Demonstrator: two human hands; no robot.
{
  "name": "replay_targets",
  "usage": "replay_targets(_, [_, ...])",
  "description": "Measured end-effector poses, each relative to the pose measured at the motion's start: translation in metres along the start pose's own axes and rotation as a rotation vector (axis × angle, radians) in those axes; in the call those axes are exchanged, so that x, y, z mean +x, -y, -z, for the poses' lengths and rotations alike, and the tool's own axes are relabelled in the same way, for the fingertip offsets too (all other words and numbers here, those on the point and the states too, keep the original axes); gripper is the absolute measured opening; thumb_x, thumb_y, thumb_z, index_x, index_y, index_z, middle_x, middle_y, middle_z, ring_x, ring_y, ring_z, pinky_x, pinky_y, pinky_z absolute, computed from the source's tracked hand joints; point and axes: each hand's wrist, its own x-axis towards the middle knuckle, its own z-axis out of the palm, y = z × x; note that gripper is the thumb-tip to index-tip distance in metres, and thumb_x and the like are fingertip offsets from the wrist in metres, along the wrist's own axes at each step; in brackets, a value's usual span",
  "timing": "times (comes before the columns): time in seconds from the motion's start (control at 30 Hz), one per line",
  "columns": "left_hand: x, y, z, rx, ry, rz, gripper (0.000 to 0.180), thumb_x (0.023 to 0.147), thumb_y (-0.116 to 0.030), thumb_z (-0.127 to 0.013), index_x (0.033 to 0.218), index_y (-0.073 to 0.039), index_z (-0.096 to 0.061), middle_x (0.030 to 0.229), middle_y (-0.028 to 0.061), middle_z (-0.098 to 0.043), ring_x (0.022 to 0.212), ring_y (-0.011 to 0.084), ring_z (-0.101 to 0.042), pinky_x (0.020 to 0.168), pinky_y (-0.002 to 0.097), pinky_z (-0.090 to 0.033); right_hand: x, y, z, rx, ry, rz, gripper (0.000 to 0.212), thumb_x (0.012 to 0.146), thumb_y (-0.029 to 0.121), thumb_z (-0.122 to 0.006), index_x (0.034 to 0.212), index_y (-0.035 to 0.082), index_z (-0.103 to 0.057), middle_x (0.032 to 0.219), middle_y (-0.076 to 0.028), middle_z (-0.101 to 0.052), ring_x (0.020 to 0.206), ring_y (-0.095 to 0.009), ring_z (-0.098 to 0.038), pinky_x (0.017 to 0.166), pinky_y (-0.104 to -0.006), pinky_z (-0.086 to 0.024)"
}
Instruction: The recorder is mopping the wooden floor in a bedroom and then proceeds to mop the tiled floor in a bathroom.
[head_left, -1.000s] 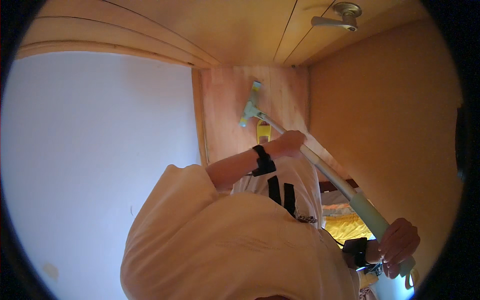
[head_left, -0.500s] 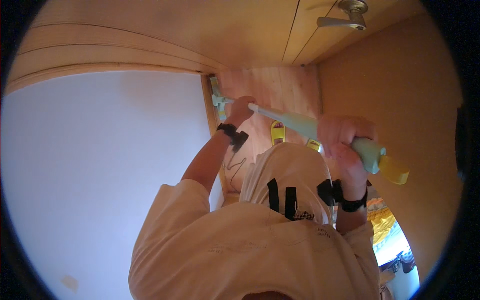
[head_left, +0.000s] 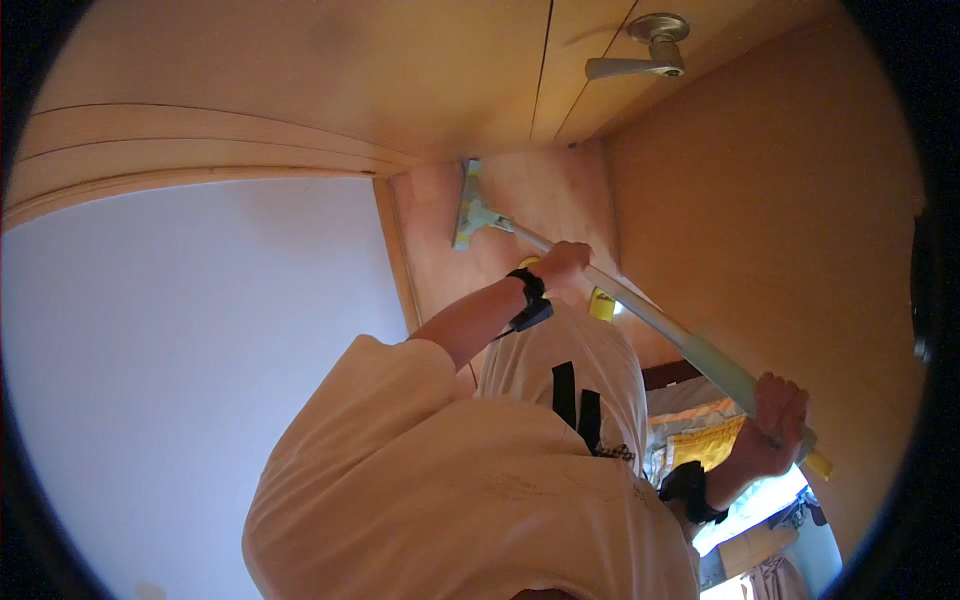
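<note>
A long-handled mop point(head_left: 648, 311) slants across the narrow space. Its flat, pale green and yellow head point(head_left: 468, 208) rests on the wooden floor, apart from the left skirting. My left hand point(head_left: 563, 263) is closed around the pole a short way above the head. Far up at the other end, my right hand point(head_left: 778, 428) grips the thick green handle, with the yellow tip showing past it. Both wrists wear black bands. Under the pole are my yellow slippers point(head_left: 602, 304), partly hidden by my trousers and left hand.
A wooden door point(head_left: 420, 70) with a metal lever handle point(head_left: 655, 50) stands ahead. The white wall point(head_left: 200, 380) bounds the left side, a brown wooden panel point(head_left: 760, 220) the right. Behind me at lower right lies yellow cloth point(head_left: 700, 445) near a bright opening.
The mop head has moved right, away from the left skirting. Both hands have shifted right and nearer my body, still on the mop, and my right hand is lower in view.
</note>
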Motion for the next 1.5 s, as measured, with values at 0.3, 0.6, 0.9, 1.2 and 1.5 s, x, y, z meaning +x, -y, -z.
replay_targets(0.3, [0.033, -0.067, -0.021, 0.08, 0.252, -0.009, 0.019, 0.063, -0.005, -0.06, 0.081, -0.004, -0.065, 0.078, 0.0156, -0.063, 0.078, 0.0349, -0.061, 0.064, 0.0428, -0.049, -0.017, 0.035, 0.039, 0.052, -0.138, 0.034, 0.013, 0.069, 0.011, -0.044, 0.061, 0.012, -0.034, 0.054, -0.001, -0.027, 0.052, -0.01, -0.025, 0.056, -0.0307, -0.024])
replay_targets(0.6, [-0.017, -0.059, -0.021, -0.038, -0.041, 0.014, 0.023, 0.061, -0.004, -0.062, 0.084, -0.007, -0.064, 0.084, 0.0143, -0.062, 0.086, 0.0341, -0.057, 0.073, 0.0416, -0.045, -0.028, 0.019, 0.09, -0.134, 0.171, 0.096, 0.022, 0.076, 0.013, -0.051, 0.06, 0.016, -0.036, 0.051, 0.002, -0.037, 0.044, -0.007, -0.031, 0.05, -0.025, -0.027])
replay_targets(0.9, [-0.059, -0.027, -0.006, -0.02, 0.085, 0.264, 0.027, 0.059, -0.013, -0.07, 0.083, -0.006, -0.061, 0.09, 0.0139, -0.06, 0.09, 0.0329, -0.055, 0.072, 0.0407, -0.044, 0.021, 0.0, 0.017, 0.04, 0.656, 0.026, 0.018, 0.075, 0.012, -0.058, 0.067, 0.017, -0.042, 0.054, 0.003, -0.044, 0.043, -0.008, -0.041, 0.049, -0.0237, -0.035])
replay_targets(1.2, [-0.059, -0.019, -0.008, -0.09, -0.032, 0.11, 0.014, 0.061, -0.008, -0.061, 0.075, -0.01, -0.064, 0.075, 0.013, -0.062, 0.077, 0.0334, -0.059, 0.068, 0.0417, -0.045, 0.017, -0.014, 0.008, 0.224, 0.564, 0.04, 0.023, 0.07, 0.009, -0.061, 0.06, 0.012, -0.041, 0.046, 0.0, -0.044, 0.037, -0.011, -0.041, 0.041, -0.0252, -0.036])
replay_targets(1.5, [-0.061, -0.011, -0.006, -0.039, 0.073, 0.112, 0.017, 0.062, -0.008, -0.061, 0.079, -0.008, -0.064, 0.079, 0.014, -0.062, 0.081, 0.0352, -0.057, 0.072, 0.0416, -0.045, 0.01, -0.011, 0.001, 0.189, 0.44, 0.025, 0.024, 0.068, 0.009, -0.061, 0.06, 0.01, -0.039, 0.049, -0.003, -0.045, 0.039, -0.013, -0.042, 0.043, -0.0262, -0.036])
